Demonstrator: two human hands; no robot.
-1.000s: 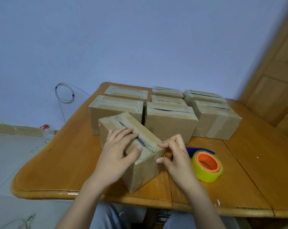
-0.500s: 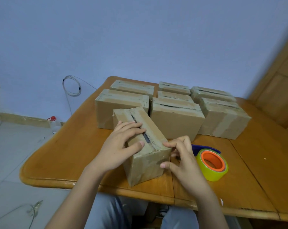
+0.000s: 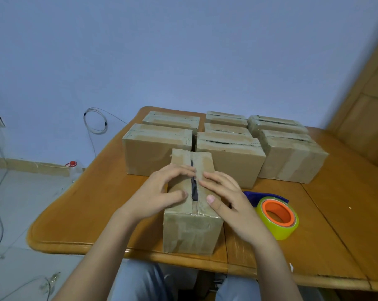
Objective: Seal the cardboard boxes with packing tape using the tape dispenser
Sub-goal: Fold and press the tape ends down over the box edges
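Cardboard boxes (image 3: 229, 161), perhaps eight; one tape dispenser (image 3: 278, 218); two flat hands (image 3: 159, 192) (image 3: 231, 200) press nearest box (image 3: 192, 233).

Table log: I see a wooden table (image 3: 92, 216) with a rounded corner at 7 o'clock. One cardboard box (image 3: 192, 233) stands at the 6 o'clock edge, short end toward me, with a dark slit along its top. At its 12 o'clock, seven more boxes (image 3: 229, 164) sit packed close in rows. At its 3 o'clock, just beside it, lies a yellow tape roll (image 3: 289, 232) with an orange core. A blue piece (image 3: 252, 195) shows behind the roll.
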